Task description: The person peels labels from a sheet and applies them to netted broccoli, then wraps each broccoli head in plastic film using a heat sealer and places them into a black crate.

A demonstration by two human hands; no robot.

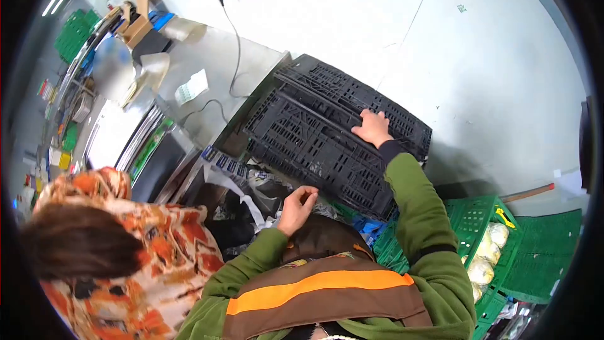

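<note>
Flat black plastic crates (308, 141) with slotted panels lie stacked before me, against the pale wall. My right hand (374, 129) is at the raised edge between two of the panels, thumb on the near side and fingers over the bar, gripping it. My left hand (297, 210) hovers near my body, just short of the crates' near edge. Its fingers are curled, with thumb and forefinger close together, and nothing shows in them. Below it are crumpled dark and clear plastic wrappings (267, 186).
Green crates (478, 214) with pale, wrapped round produce (487, 245) stand at right. A person in a patterned top (170, 252) is close on my left. Beyond are a metal worktop (207, 56), a black cable (238, 44) and a paper sheet (192, 87).
</note>
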